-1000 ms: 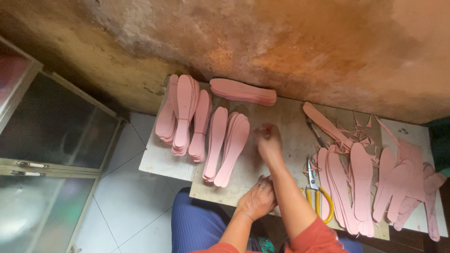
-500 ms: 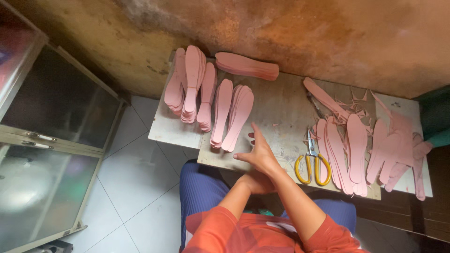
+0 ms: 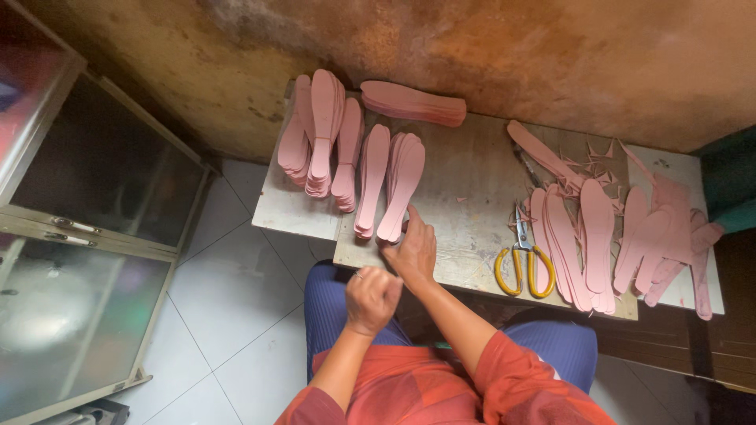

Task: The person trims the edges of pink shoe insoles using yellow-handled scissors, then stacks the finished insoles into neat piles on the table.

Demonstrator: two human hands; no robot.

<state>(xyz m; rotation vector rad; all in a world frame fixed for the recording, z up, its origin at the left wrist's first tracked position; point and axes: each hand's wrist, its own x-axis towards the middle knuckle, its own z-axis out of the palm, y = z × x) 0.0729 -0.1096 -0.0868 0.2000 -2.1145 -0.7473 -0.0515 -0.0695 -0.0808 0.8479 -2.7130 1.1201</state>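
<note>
A rough ochre wall [image 3: 551, 55] fills the top of the view, and a glass-fronted cabinet [image 3: 87, 228] stands at the left on white floor tiles [image 3: 228, 307]. Against the wall sits a worn grey worktable [image 3: 472, 197], its near edge running just above the person's blue-clad knees. On its left half lie fanned stacks of pink shoe insoles [image 3: 323, 134], with one stack lying crosswise [image 3: 413, 102] by the wall; a looser heap of cut insoles and offcuts [image 3: 606, 228] covers the right end, spilling towards the far right edge. The bare stretch of tabletop between the two groups is the only open room. Yellow-handled scissors [image 3: 524, 264] lie near the front edge, just left of the heap.

The right hand [image 3: 413, 248] rests palm-down on the table, fingers loosely spread and holding nothing, its forefinger pointing up beside the heel end of the nearest insole stack [image 3: 400, 189]. The left hand [image 3: 372, 297] hovers just off the table's front edge, curled into a fist; whether anything is inside it cannot be told.

Compared with half a second ago, the left hand has come out from under the right and now sits apart, lower left
</note>
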